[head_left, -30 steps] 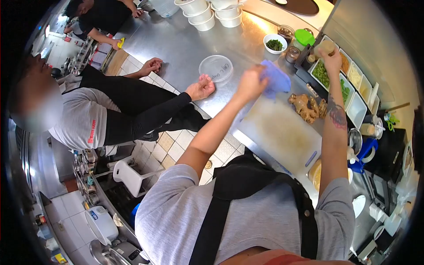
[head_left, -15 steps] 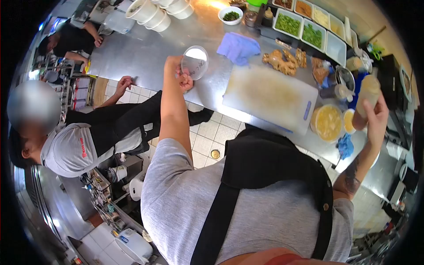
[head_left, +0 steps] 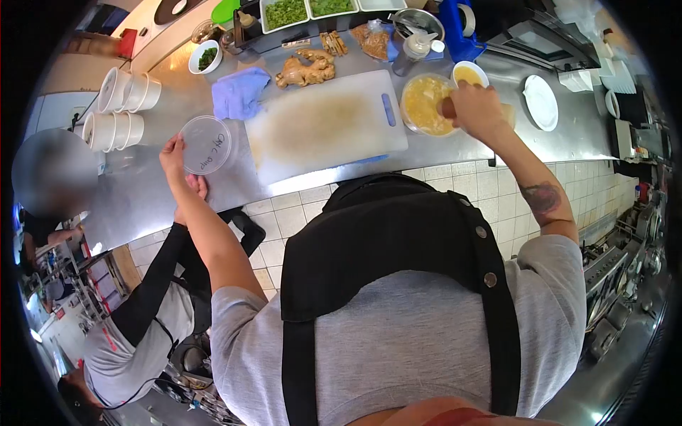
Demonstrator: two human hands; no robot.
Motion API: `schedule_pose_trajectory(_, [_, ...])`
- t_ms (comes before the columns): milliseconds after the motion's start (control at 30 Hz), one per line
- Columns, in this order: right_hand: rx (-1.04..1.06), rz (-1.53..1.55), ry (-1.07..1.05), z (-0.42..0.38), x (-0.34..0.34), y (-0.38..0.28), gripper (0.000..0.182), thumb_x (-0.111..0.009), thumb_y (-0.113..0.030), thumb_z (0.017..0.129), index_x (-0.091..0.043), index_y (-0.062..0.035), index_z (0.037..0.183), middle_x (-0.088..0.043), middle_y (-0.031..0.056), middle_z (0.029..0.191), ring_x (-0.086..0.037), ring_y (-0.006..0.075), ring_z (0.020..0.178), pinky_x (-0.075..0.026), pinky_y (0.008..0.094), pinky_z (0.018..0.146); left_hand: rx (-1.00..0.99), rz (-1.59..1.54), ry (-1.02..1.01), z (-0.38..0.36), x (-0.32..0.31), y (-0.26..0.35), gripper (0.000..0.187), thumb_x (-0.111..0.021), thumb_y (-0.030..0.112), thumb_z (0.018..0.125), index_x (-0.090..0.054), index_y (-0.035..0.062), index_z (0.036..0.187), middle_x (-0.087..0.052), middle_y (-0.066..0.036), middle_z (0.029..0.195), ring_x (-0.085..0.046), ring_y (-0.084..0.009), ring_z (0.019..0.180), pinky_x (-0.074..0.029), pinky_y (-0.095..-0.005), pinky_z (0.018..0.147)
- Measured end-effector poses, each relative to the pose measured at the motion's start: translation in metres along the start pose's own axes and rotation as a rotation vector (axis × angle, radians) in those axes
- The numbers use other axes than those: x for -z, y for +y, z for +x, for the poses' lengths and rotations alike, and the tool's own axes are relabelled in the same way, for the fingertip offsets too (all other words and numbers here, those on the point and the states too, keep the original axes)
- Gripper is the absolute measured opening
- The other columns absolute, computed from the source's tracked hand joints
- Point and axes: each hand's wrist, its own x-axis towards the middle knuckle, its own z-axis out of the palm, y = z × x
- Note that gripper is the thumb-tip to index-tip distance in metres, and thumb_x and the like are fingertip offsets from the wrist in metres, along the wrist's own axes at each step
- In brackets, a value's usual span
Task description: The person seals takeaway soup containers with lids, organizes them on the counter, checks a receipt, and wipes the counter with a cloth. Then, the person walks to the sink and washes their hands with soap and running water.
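Observation:
My left hand [head_left: 172,152] pinches the edge of a clear round plastic lid [head_left: 207,145] with black handwriting on it. Over the right part of the counter, my right hand [head_left: 480,108] is closed around a cloudy plastic bottle [head_left: 508,115], mostly hidden by the fingers. The bottle lies tilted on its side, its brownish end at the rim of a clear round tub [head_left: 425,105] of yellow soup with pale pieces. Just behind the hand stands a small white bowl [head_left: 483,74] of yellow liquid. A white cutting board [head_left: 327,121] lies between my hands.
A purple cloth [head_left: 240,94] and ginger root [head_left: 305,69] lie beyond the board. White tubs [head_left: 114,132] are stacked at the left. Below the lid shows a co-worker's hand [head_left: 198,186]. A squeeze bottle [head_left: 412,54] stands behind the soup; a white plate [head_left: 541,103] lies right.
My right hand has brought the bottle from the right side to the soup tub and tipped it. The lid stays in my left hand, now flatter. The view has turned to the right.

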Motion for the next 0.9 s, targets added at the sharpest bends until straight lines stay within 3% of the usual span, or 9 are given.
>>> schedule_pose_trajectory(67, [-0.081,0.011,0.031,0.003,0.004,0.01,0.023,-0.073,-0.019,0.067,-0.067,-0.0052,0.085,-0.065,0.011,0.09,-0.067,0.0272,0.08,-0.052,0.0398,0.07,-0.017,-0.053,0.024,-0.01,-0.01,0.017,0.019,-0.067,0.017,0.085,-0.068,0.0028,0.098,-0.062,-0.001,0.075,-0.053,-0.0083,0.065,-0.044,-0.0223,0.063])
schedule_pose_trajectory(167, [-0.108,0.094,-0.211,-0.005,0.007,0.012,0.025,-0.074,-0.022,0.066,-0.067,-0.0045,0.082,-0.065,0.0113,0.092,-0.067,0.0275,0.081,-0.052,0.0391,0.07,0.036,-0.21,0.036,-0.02,-0.015,0.035,0.019,-0.066,0.016,0.085,-0.067,0.0034,0.1,-0.061,0.0,0.075,-0.052,-0.0077,0.066,-0.044,-0.021,0.062])
schedule_pose_trajectory(267, [-0.062,0.128,-0.097,-0.017,-0.006,0.02,0.027,-0.074,-0.026,0.066,-0.067,-0.0048,0.082,-0.065,0.0123,0.091,-0.066,0.028,0.081,-0.052,0.0388,0.07,0.117,-0.332,0.045,-0.054,-0.034,0.066,0.019,-0.064,0.014,0.086,-0.066,0.004,0.103,-0.061,0.001,0.078,-0.053,-0.0073,0.068,-0.045,-0.0209,0.063])
schedule_pose_trajectory(467, [-0.122,0.394,-0.196,-0.033,-0.014,0.021,0.035,-0.075,-0.026,0.067,-0.064,-0.0065,0.094,-0.062,0.0112,0.096,-0.064,0.0257,0.085,-0.05,0.0364,0.076,0.255,-0.606,0.152,-0.101,-0.053,0.069,0.025,-0.058,0.01,0.088,-0.061,0.004,0.111,-0.063,-0.003,0.093,-0.058,-0.011,0.078,-0.051,-0.0251,0.069])
schedule_pose_trajectory(600, [-0.059,1.144,0.18,0.001,0.007,0.004,0.04,-0.074,-0.02,0.073,-0.06,-0.0033,0.107,-0.064,0.013,0.101,-0.064,0.0219,0.087,-0.051,0.0334,0.076,0.429,-0.851,0.11,-0.138,-0.058,0.056,0.03,-0.053,0.02,0.09,-0.056,0.0042,0.115,-0.063,-0.006,0.093,-0.059,-0.0181,0.079,-0.051,-0.0369,0.072])
schedule_pose_trajectory(667, [0.098,1.56,0.42,0.039,0.024,-0.023,0.043,-0.073,-0.012,0.077,-0.054,-0.0012,0.114,-0.063,0.0108,0.104,-0.063,0.0174,0.091,-0.051,0.0307,0.077,0.417,-1.185,-0.233,-0.145,-0.054,0.01,0.027,-0.051,0.023,0.09,-0.056,0.0045,0.109,-0.06,-0.006,0.087,-0.058,-0.0204,0.076,-0.05,-0.0399,0.073])
schedule_pose_trajectory(733, [0.185,1.749,0.517,0.085,0.059,-0.06,0.045,-0.069,-0.005,0.08,-0.045,0.0003,0.118,-0.062,0.009,0.103,-0.06,0.0147,0.094,-0.05,0.0278,0.082,0.513,-1.275,-0.167,-0.16,-0.067,0.021,0.021,-0.049,0.021,0.091,-0.054,0.005,0.104,-0.057,-0.007,0.083,-0.056,-0.0212,0.073,-0.049,-0.0382,0.072])
schedule_pose_trajectory(800, [0.358,1.719,0.767,0.154,0.074,-0.098,0.047,-0.071,-0.008,0.079,-0.043,-0.0004,0.116,-0.062,0.01,0.102,-0.061,0.016,0.093,-0.05,0.0279,0.08,0.553,-1.165,-0.053,-0.175,-0.073,0.041,0.024,-0.05,0.017,0.089,-0.055,0.0088,0.112,-0.055,-0.004,0.08,-0.055,-0.0198,0.076,-0.049,-0.0346,0.067])
schedule_pose_trajectory(900, [0.451,1.569,1.114,0.258,0.108,-0.147,0.053,-0.075,-0.018,0.075,-0.044,-0.0008,0.114,-0.062,0.0136,0.098,-0.062,0.0228,0.09,-0.05,0.033,0.079,0.53,-1.043,0.051,-0.19,-0.071,0.045,0.031,-0.05,0.022,0.091,-0.051,0.0089,0.119,-0.056,-0.006,0.093,-0.055,-0.0198,0.083,-0.053,-0.0369,0.073])
